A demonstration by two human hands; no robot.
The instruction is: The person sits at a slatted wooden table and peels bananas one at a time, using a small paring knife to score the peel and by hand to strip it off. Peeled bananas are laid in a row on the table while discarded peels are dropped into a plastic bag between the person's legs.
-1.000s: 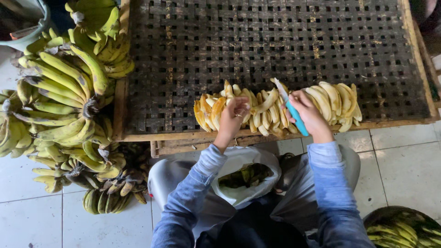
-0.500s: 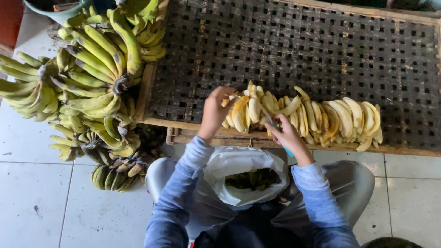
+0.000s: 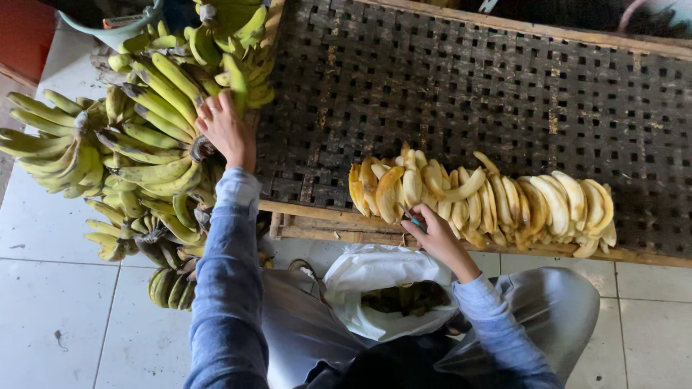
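Left hand [image 3: 225, 130] stretched out to the pile of green bananas [image 3: 155, 144] at the left edge of the woven rack [image 3: 461, 94], fingers spread loosely over a bunch, gripping nothing clearly. Unpeeled fruit green to yellow-green, with dark tips and some brown scuffs. Right hand [image 3: 432, 234] curled at the near rail beside the row of peeled bananas [image 3: 483, 198] (pale cream, curved, packed side by side); something small and bluish pinched in it, hard to tell what. White plastic bag [image 3: 382, 288] open on the lap.
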